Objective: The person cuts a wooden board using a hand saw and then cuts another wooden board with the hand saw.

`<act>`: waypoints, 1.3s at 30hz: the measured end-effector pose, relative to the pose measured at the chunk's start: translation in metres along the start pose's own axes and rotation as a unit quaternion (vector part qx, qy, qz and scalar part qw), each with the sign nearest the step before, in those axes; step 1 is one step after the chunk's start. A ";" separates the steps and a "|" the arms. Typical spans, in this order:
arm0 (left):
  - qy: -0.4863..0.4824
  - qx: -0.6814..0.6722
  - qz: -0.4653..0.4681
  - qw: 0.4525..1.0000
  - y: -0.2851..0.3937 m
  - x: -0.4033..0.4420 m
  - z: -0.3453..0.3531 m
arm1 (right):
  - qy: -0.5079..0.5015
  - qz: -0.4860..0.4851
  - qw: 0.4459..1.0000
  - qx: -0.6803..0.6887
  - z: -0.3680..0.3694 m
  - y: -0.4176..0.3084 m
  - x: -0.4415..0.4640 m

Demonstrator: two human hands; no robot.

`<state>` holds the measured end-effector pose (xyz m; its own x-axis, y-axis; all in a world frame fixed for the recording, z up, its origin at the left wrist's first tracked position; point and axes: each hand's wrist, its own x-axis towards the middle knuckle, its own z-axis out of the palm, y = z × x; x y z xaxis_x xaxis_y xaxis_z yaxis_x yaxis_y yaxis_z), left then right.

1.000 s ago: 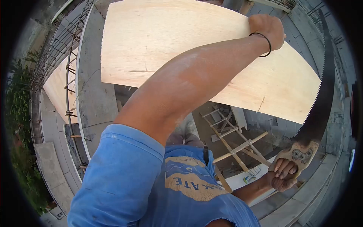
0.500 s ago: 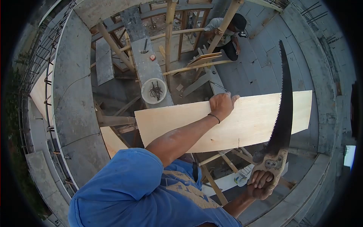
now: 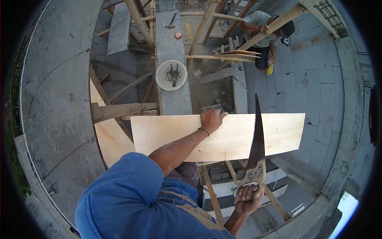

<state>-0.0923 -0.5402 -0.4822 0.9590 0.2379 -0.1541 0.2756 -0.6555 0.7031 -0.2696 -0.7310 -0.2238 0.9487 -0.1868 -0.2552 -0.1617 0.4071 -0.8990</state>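
Observation:
A long piece of pale plywood (image 3: 175,139) lies crosswise in front of me. My left hand (image 3: 212,120) is closed over its far edge, thumb pointing right, with a thin dark band on the wrist. In my right hand (image 3: 248,196) is the wooden handle of a handsaw (image 3: 258,137). Its dark toothed blade points away from me and passes over the right part of the plywood, teeth facing left. Whether the blade touches the wood I cannot tell. A short dark line shows at the plywood's near edge, left of the saw.
Beyond the plywood, a grey plank (image 3: 171,34) bears a white bucket (image 3: 171,75) of nails, a hammer (image 3: 171,21) and a red tape measure (image 3: 178,35). A co-worker (image 3: 264,36) crouches at the back right by a slanting pole. Wooden poles and a concrete ledge (image 3: 59,79) surround the drop below.
The saw has moved left relative to the plywood, nearer the short dark line. My left hand keeps its hold on the far edge. The whole view has shifted.

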 end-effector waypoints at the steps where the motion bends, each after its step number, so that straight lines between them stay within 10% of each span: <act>1: -0.002 0.002 -0.004 1.000 -0.007 0.000 0.007 | 0.007 0.012 1.000 0.000 0.001 0.006 -0.001; 39: -0.159 0.084 -0.073 0.981 -0.346 0.051 0.250 | 0.057 0.157 0.983 -0.078 -0.132 0.254 0.071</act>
<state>-0.1223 -0.4802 -0.9070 0.8734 0.1196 -0.4721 0.3925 -0.7467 0.5370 -0.2789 -0.7591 -0.5177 0.8103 -0.1767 -0.5587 -0.4897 0.3195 -0.8113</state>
